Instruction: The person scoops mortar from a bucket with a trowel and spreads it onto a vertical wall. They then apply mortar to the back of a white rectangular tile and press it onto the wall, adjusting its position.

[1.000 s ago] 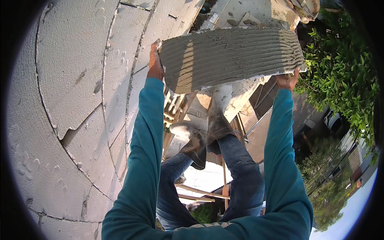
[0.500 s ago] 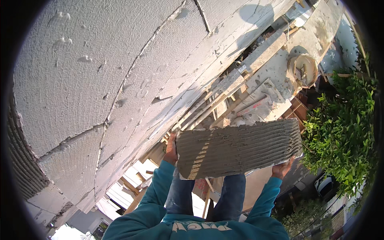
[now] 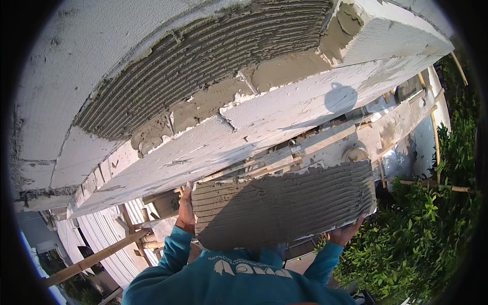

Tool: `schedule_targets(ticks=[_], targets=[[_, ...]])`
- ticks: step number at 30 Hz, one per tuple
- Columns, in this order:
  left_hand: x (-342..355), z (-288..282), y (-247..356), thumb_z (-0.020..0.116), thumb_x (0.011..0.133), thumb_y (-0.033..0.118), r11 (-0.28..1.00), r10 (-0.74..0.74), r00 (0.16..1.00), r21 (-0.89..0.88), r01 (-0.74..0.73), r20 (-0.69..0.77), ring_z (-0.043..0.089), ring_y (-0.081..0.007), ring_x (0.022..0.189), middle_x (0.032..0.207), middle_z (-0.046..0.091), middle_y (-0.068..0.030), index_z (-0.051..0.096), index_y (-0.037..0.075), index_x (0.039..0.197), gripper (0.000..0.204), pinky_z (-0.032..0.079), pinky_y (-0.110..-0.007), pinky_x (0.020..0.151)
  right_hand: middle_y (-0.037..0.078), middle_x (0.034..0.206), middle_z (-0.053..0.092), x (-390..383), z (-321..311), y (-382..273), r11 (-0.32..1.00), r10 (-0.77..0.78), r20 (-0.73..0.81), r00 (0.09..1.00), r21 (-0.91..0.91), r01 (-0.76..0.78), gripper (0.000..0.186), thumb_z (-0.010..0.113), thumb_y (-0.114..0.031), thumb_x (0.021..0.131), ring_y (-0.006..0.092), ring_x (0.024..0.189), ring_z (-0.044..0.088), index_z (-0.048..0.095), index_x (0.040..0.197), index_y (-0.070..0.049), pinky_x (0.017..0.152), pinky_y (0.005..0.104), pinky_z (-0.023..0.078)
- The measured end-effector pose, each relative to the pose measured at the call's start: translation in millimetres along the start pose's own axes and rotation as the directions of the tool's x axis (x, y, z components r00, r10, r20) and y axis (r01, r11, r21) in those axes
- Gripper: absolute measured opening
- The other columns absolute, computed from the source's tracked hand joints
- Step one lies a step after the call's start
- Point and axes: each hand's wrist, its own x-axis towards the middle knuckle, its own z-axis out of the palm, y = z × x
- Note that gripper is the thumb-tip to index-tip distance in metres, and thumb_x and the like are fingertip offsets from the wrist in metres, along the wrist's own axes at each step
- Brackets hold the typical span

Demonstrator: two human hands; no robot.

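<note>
A white building block (image 3: 284, 203), its upper face coated in grey mortar combed into ridges, is held level in front of my body. My left hand (image 3: 186, 209) grips its left end, fingers along the side. Under its right corner, my right hand (image 3: 346, 232) is closed on the lower edge, the fingers partly hidden by the block. Ahead of it rises a white block wall (image 3: 284, 107). A recess in the wall has ridged grey mortar (image 3: 203, 66) on its back face and a smoother mortar bed (image 3: 284, 72) along its ledge.
Wooden scaffold boards (image 3: 330, 142) run below along the wall, with a round bucket (image 3: 355, 154) on them. Bamboo poles (image 3: 96, 258) cross at the lower left, above corrugated sheeting (image 3: 109, 239). Green leafy branches (image 3: 417, 239) stand close on the right.
My view has swung, bringing the mortared recess into sight. Both hands have brought the coated block nearer my chest and a little left; it remains gripped at both ends.
</note>
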Motion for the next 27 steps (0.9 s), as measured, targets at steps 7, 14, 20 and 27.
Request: schedule_targets(ticks=[7, 14, 20, 27], targets=[[-68, -9, 76, 0.041, 0.1, 0.035, 0.948, 0.319, 0.948, 0.005, -0.319, -0.009, 0.053, -0.0226, 0.116, 0.13, 0.054, -0.0125, 0.047, -0.002, 0.133, 0.051, 0.043, -0.036, 0.099, 0.013, 0.136, 0.046, -46, 158, -29, 0.994, 0.009, 0.178, 0.984, -0.108, 0.011, 0.063, 0.061, -0.042, 0.088, 0.0301, 0.12, 0.046, 0.042, 0.137, -0.005, 0.1, 0.0477, 0.041], [-114, -11, 126, 0.052, 0.093, 0.015, 0.27, 0.729, 0.653, 0.791, -0.549, 0.204, 0.063, -0.02, 0.095, 0.115, 0.064, -0.01, 0.055, -0.001, 0.125, 0.036, 0.05, -0.031, 0.085, 0.009, 0.132, 0.049, -72, 254, -13, 0.993, 0.086, 0.354, 0.931, -0.105, -0.052, 0.057, 0.063, -0.037, 0.088, 0.0251, 0.12, 0.046, 0.045, 0.134, -0.008, 0.099, 0.0424, 0.04], [-62, -40, 144, 0.054, 0.09, 0.011, 0.239, 0.801, 0.533, 0.67, -0.702, 0.273, 0.064, -0.0218, 0.09, 0.109, 0.066, -0.0094, 0.055, 0.0, 0.124, 0.035, 0.052, -0.033, 0.077, 0.006, 0.135, 0.046, -45, 273, 11, 0.61, -0.343, 0.736, 0.584, -0.299, 0.734, 0.059, 0.07, -0.032, 0.083, 0.0212, 0.119, 0.047, 0.05, 0.133, -0.009, 0.097, 0.0385, 0.042], [-61, -48, 157, 0.055, 0.09, 0.013, 0.338, 0.756, 0.604, 0.642, -0.688, 0.25, 0.061, -0.0247, 0.097, 0.115, 0.061, -0.0121, 0.053, 0.0, 0.125, 0.038, 0.05, -0.036, 0.083, 0.007, 0.118, 0.056, -85, 319, 12, 0.956, -0.055, 0.293, 0.955, -0.26, 0.134, 0.06, 0.074, -0.036, 0.078, 0.0172, 0.1, 0.056, 0.056, 0.125, -0.003, 0.087, 0.0336, 0.046]])
